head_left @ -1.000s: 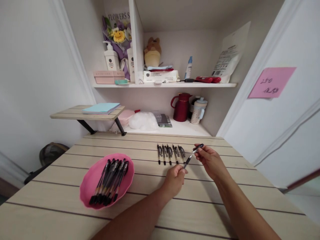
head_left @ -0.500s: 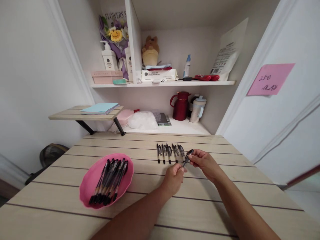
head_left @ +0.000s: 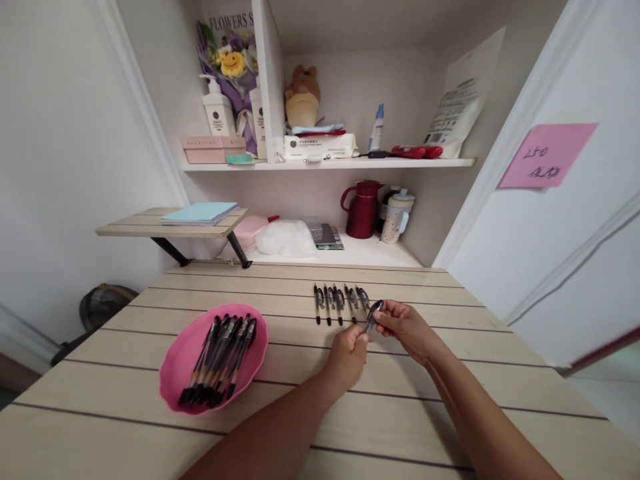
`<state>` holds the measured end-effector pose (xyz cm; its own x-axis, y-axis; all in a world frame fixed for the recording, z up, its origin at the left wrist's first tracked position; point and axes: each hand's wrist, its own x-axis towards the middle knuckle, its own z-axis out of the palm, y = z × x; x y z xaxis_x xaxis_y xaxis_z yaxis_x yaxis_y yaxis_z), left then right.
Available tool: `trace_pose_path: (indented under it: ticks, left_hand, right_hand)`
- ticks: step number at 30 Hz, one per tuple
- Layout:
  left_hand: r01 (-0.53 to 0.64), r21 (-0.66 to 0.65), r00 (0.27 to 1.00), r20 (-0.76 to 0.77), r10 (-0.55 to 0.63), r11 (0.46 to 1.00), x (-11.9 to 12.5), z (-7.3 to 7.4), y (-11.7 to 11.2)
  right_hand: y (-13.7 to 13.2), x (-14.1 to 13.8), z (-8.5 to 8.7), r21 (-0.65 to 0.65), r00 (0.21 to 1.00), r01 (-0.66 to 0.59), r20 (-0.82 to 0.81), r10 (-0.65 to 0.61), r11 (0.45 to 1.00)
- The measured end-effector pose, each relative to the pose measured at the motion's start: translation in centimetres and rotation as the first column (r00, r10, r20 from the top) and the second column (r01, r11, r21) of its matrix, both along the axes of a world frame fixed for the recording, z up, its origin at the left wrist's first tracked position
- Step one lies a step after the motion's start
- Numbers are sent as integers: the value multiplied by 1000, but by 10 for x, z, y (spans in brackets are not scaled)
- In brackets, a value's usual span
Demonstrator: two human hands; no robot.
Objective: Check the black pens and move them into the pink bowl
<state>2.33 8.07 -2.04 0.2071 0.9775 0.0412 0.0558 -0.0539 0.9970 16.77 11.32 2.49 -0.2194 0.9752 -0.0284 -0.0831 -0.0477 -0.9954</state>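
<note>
Between my hands is a black pen (head_left: 371, 323), held aslant just above the table. My left hand (head_left: 349, 353) is closed round its lower end, and my right hand (head_left: 400, 325) pinches the dark capped end. Just beyond them, several uncapped pens (head_left: 329, 308) lie side by side in a row, each with its black cap (head_left: 340, 299) next to it. To the left stands a pink bowl (head_left: 173, 373) with wavy edges, holding a bundle of capped black pens (head_left: 220, 360).
A wooden table (head_left: 400, 427) with dark grooves lies under my hands. At the back left is a small raised stand (head_left: 135, 223) with blue paper (head_left: 203, 212). Behind the table, a red jug (head_left: 363, 210) and a pale cup (head_left: 397, 219) stand below a shelf (head_left: 340, 164).
The pen and my right hand have shifted slightly left. Both hands keep hold of the pen; the row and the bowl look the same.
</note>
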Motion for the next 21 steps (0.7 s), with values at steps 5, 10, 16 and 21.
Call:
trace_pose_path:
  ticks: [5, 10, 16, 21]
  left_hand:
    - [10, 1, 1000, 7, -10, 1000, 0, -1, 2]
    - [-11, 26, 1000, 19, 10, 1000, 1, 1, 2]
    - [-154, 224, 960, -197, 200, 962, -4, 29, -1]
    - [-110, 437, 794, -501, 343, 893, -44, 87, -4]
  right_hand:
    - [0, -1, 0, -10, 1000, -1, 15, 1, 1000]
    - [7, 13, -6, 32, 997, 73, 34, -74, 997]
    - [24, 27, -41, 182, 837, 376, 354, -417, 909]
    - [29, 29, -58, 295, 737, 351, 499, -457, 889]
